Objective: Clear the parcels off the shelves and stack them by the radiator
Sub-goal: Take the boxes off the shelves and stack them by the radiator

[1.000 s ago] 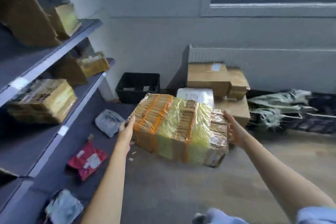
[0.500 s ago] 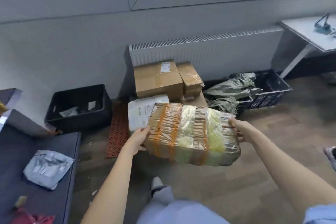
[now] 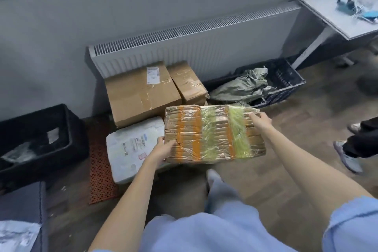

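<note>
I carry a flat cardboard parcel (image 3: pixel 212 133) wrapped in orange and yellow-green tape. My left hand (image 3: pixel 161 150) grips its near-left edge. At the far-right corner my right hand (image 3: pixel 259 121) grips it from above. The parcel hangs just in front of the stack by the white radiator (image 3: pixel 194 49): a large brown box (image 3: pixel 139 96), a smaller brown box (image 3: pixel 188 86) beside it, and a white padded parcel (image 3: pixel 131 147) lying on the floor to the left.
A black crate (image 3: pixel 67 129) stands at the left, with an orange rubber mat (image 3: pixel 100 170) beside it. Right of the boxes a dark crate (image 3: pixel 286 82) holds grey-green sacks. A white table (image 3: pixel 335 14) is at the far right. Another person's legs and shoes (image 3: pixel 351 155) stand at the right edge.
I have turned away from the shelves and stepped closer to the radiator. The parcel has come forward and down toward the stacked boxes, still held by both hands.
</note>
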Motion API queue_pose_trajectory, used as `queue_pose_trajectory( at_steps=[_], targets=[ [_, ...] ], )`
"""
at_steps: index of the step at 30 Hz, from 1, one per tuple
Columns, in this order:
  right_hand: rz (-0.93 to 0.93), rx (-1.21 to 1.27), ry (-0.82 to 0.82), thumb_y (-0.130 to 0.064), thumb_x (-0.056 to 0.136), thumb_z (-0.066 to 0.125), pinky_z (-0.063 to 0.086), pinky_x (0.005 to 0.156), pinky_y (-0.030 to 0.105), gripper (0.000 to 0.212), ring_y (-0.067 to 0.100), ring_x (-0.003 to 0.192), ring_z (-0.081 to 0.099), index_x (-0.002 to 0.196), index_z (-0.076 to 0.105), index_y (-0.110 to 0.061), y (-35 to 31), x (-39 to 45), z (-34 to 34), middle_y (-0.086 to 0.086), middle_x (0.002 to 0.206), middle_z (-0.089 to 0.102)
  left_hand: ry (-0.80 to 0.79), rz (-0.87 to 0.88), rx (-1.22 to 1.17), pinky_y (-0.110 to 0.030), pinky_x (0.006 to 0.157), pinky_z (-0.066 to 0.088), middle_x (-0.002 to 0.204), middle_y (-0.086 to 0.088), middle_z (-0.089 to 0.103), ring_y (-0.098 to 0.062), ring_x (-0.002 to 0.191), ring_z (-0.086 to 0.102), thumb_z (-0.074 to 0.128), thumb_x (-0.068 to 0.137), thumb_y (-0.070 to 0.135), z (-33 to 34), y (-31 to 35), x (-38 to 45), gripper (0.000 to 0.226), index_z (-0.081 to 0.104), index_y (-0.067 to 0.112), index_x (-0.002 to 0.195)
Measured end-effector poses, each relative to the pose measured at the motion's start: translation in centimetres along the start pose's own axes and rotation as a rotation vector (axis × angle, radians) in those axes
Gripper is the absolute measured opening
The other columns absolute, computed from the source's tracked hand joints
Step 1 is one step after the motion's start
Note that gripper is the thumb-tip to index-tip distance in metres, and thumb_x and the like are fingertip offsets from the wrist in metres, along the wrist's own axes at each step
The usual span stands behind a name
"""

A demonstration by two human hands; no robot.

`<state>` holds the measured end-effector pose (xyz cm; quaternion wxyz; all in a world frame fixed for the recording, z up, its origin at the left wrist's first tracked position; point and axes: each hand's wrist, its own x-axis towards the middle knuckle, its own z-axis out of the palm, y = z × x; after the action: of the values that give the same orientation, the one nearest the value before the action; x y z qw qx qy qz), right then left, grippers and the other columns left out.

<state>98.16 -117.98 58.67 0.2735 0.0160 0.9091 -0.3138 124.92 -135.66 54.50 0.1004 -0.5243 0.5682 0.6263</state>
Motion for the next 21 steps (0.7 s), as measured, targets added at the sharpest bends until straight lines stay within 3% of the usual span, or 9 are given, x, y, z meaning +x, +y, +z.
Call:
queue_pose_trajectory(
  at_steps=[9, 13, 17, 21],
  targets=[
    [0.051, -0.238, -0.155, -0.030, 0.093, 0.042, 0.030, 0.108, 0.043, 0.060, 0.039, 0.131, 0.035, 0.147, 0.023, -0.014, -5.0, 16.8, 6.0, 0.020, 0.149, 0.021, 0.132, -0.332, -0.303, -0.038, 0.086, 0.038, 0.139, -0.008, 0.044, -0.028, 0.122, 0.046, 0.045, 0.096, 0.036, 6.5, 2.8, 12.3, 0.053, 0.017, 0.021, 0.139],
    [0.036, -0.384, -0.254, -0.030, 0.094, 0.043, 0.031, 0.108, 0.044, 0.060, 0.039, 0.132, 0.035, 0.147, 0.023, -0.012, -5.3, 24.1, 8.4, 0.021, 0.149, 0.023, 0.162, -0.466, -0.407, -0.045, 0.095, 0.040, 0.139, -0.008, 0.044, -0.030, 0.125, 0.046, 0.045, 0.095, 0.035, 9.9, 3.5, 17.8, 0.053, 0.021, 0.021, 0.140],
    [0.017, -0.487, -0.365, -0.031, 0.095, 0.044, 0.031, 0.108, 0.043, 0.062, 0.036, 0.135, 0.034, 0.147, 0.024, -0.004, -5.3, 29.4, 11.7, 0.019, 0.150, 0.029, 0.191, -0.540, -0.404, -0.041, 0.090, 0.042, 0.137, -0.008, 0.048, -0.029, 0.120, 0.050, 0.046, 0.094, 0.037, 11.5, 3.4, 22.0, 0.053, 0.026, 0.019, 0.140],
    [0.066, -0.420, -0.466, -0.032, 0.096, 0.044, 0.047, 0.081, 0.033, 0.057, 0.028, 0.115, 0.050, 0.144, 0.029, -0.005, -6.7, 31.7, 15.2, 0.008, 0.136, 0.044, 0.255, -0.541, -0.378, -0.041, 0.099, 0.043, 0.132, -0.009, 0.053, -0.028, 0.117, 0.052, 0.044, 0.093, 0.031, 10.7, 2.5, 24.6, 0.047, 0.036, 0.014, 0.137]
  ],
)
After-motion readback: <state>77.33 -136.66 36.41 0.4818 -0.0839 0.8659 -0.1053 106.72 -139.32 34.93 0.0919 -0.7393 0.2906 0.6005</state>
